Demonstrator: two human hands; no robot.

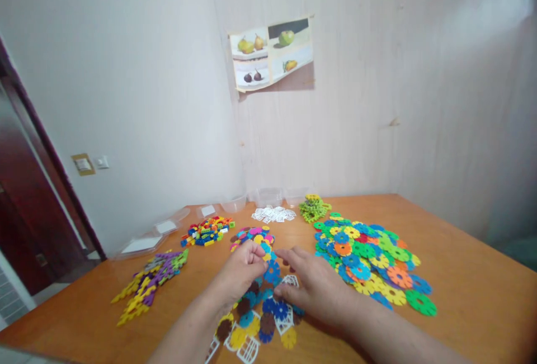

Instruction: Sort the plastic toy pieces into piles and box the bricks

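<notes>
My left hand (246,268) is closed, thumb pressed to curled fingers; whatever it may hold is hidden. Just right of it, my right hand (312,286) has its thumb and fingers apart with nothing seen between them. Below and between both hands lies a loose pile of notched plastic discs, among them a blue disc (272,270), a brown disc (267,322) and a yellow disc (288,338). White lattice pieces (247,349) lie among these discs, one of them beside my right thumb. My left hand and wrist cover part of the pile.
Large coloured discs (380,260) spread on the right of the table (457,286). Yellow, purple and grey linking pieces (153,283) lie left, with small bricks (205,232) behind. White pieces (274,214), a green stack (312,210) and clear tubs (268,196) stand near the wall.
</notes>
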